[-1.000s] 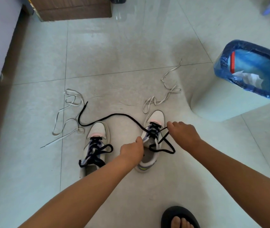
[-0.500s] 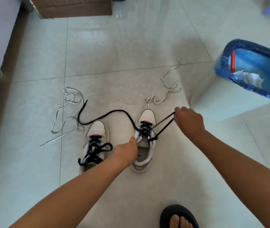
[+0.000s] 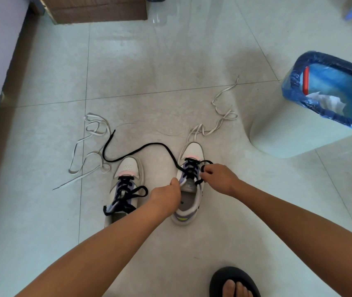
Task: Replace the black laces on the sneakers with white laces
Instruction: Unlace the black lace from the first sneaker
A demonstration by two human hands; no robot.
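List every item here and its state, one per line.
Right sneaker: part unlaced, black lace trailing on the floor.
Left sneaker: black lace in, tied.
White laces: loose on floor.
Left hand: holds right sneaker's collar.
Right hand: pinches black lace.
Bin: open, lined, paper inside.

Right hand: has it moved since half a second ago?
Yes. The right hand has come back in toward the right sneaker, away from the bin, pinching the black lace at the eyelets.

Sneakers: left sneaker beside right sneaker on floor.
Loose laces: lying beyond both toes.
Bin: right of sneakers.
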